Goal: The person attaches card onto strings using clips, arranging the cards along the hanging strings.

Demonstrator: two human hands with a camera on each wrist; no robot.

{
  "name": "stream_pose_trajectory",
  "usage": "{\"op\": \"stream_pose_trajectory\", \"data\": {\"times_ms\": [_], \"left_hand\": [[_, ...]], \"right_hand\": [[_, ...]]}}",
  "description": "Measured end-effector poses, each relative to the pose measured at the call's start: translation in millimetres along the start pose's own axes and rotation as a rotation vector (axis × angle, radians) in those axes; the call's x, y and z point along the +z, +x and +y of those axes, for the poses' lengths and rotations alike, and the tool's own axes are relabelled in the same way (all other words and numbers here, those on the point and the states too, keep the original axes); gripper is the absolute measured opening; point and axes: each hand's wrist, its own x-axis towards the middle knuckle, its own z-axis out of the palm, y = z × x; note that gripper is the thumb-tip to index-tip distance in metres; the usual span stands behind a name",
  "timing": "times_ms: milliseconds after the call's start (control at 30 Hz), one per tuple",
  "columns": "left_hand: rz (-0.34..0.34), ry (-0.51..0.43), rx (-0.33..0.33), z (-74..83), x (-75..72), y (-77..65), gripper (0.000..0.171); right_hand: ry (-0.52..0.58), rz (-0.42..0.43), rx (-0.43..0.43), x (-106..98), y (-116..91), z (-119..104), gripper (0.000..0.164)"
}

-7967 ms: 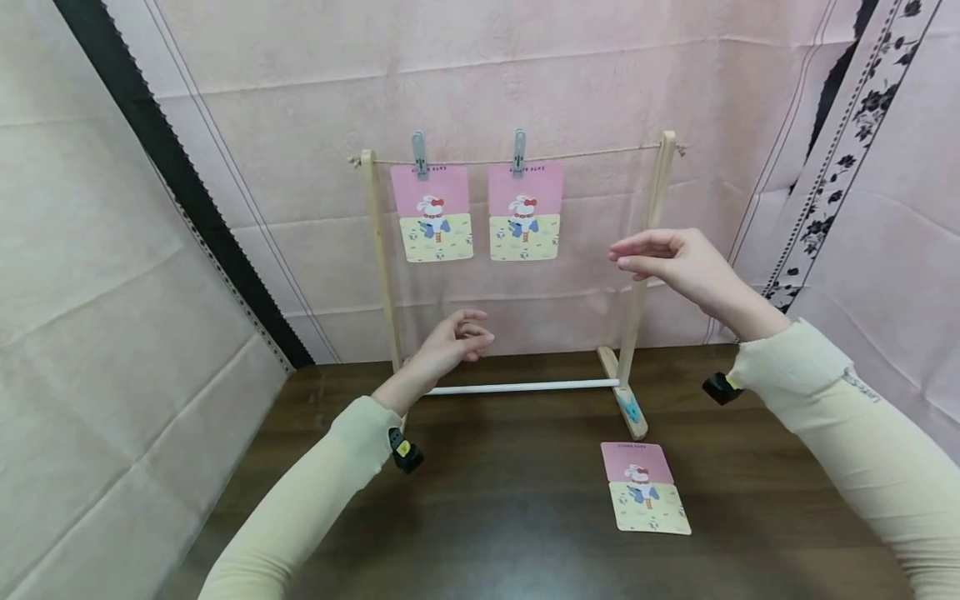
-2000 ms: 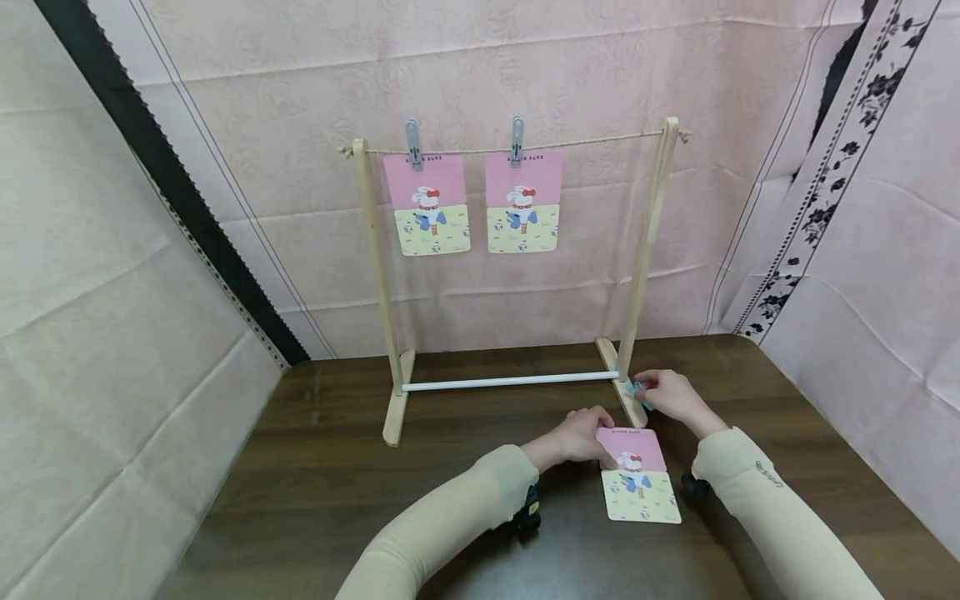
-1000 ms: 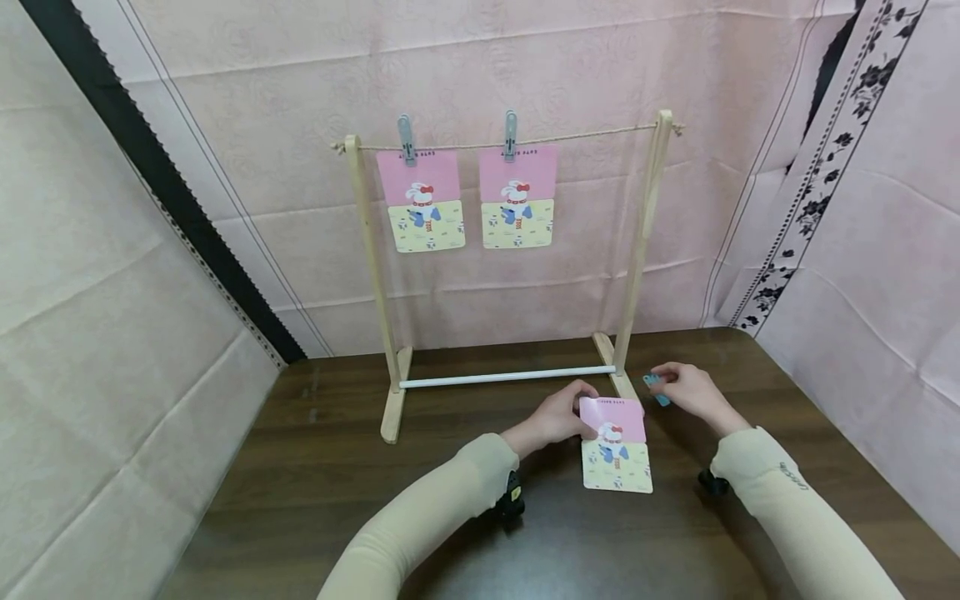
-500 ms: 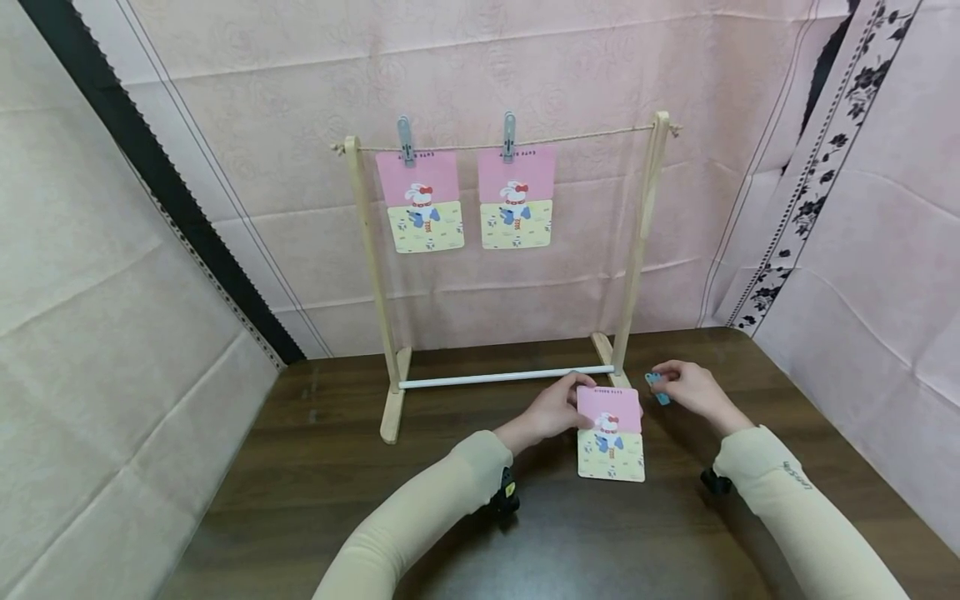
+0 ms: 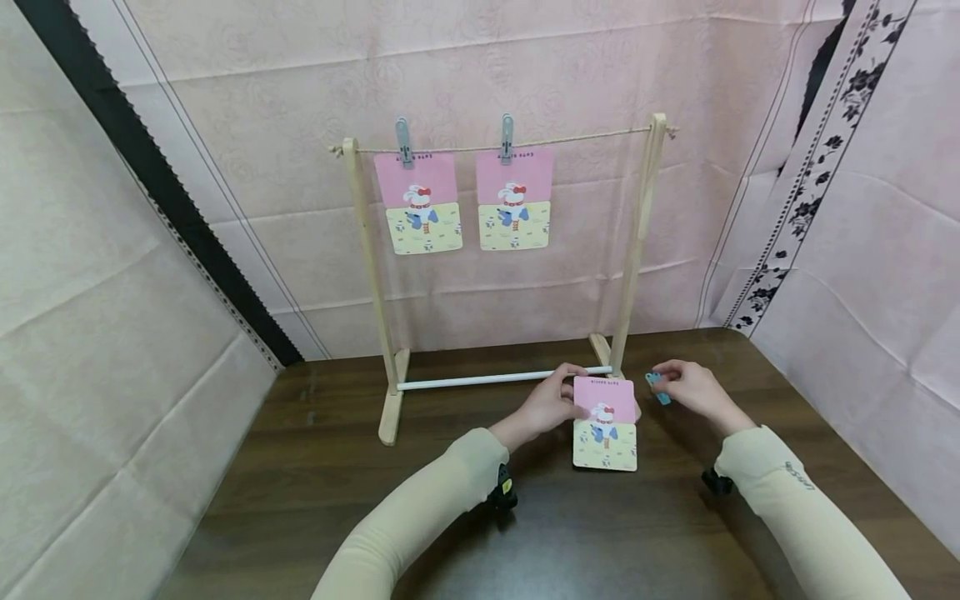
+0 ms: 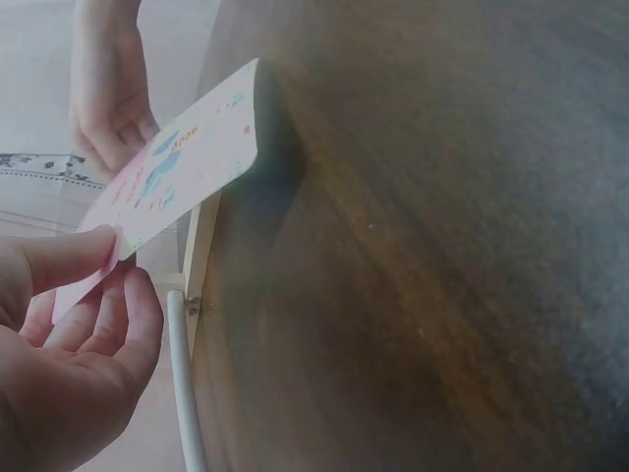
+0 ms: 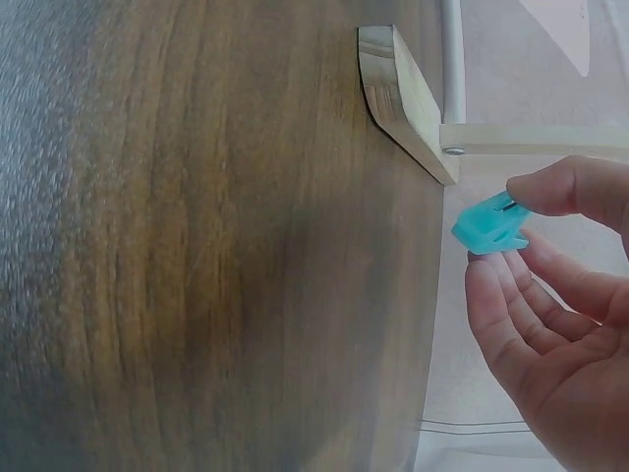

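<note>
My left hand (image 5: 549,404) pinches the left edge of a pink and yellow card (image 5: 606,442) with a cartoon rabbit, thumb in front and fingers behind. In the left wrist view the card (image 6: 201,147) is tilted and lifted off the table. My right hand (image 5: 697,392) holds a light blue clothespin (image 5: 657,389) between thumb and fingers, to the right of the card. The right wrist view shows this clothespin (image 7: 491,224) close up. Two matching cards, a left one (image 5: 420,204) and a right one (image 5: 514,200), hang from a string, each under a grey-blue clothespin (image 5: 507,139).
A wooden stand with a left post (image 5: 369,258), a right post (image 5: 637,250) and a white crossbar (image 5: 480,381) stands at the back of the brown table (image 5: 480,525). Its string (image 5: 592,137) runs between the post tops. Pale cloth (image 5: 300,167) hangs behind and at both sides.
Eight seconds ago both hands held nothing, and the card and blue clothespin lay down. Both have since been picked up. Over the last second the card has risen and shifted slightly left.
</note>
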Motion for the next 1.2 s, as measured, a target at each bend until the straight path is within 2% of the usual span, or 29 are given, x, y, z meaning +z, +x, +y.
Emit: {"op": "stream_pose_trajectory", "data": {"times_ms": [300,633,933,1200], "left_hand": [[0.030,-0.012,0.011,4.4,-3.8,3.7,0.056],[0.055,0.029,-0.003,13.4,-8.6,6.3,0.050],[0.080,0.087,0.069,27.2,-18.9,13.4,0.035],[0.112,0.096,0.082,42.3,-25.2,18.4,0.034]], "right_hand": [[0.008,0.005,0.003,-4.6,-2.6,-0.6,0.045],[0.014,0.007,0.015,-9.7,-3.5,-3.2,0.045],[-0.035,0.015,-0.033,-17.6,-4.1,-6.0,0.045],[-0.049,0.027,-0.049,-25.8,-2.1,-7.0,0.045]]}}
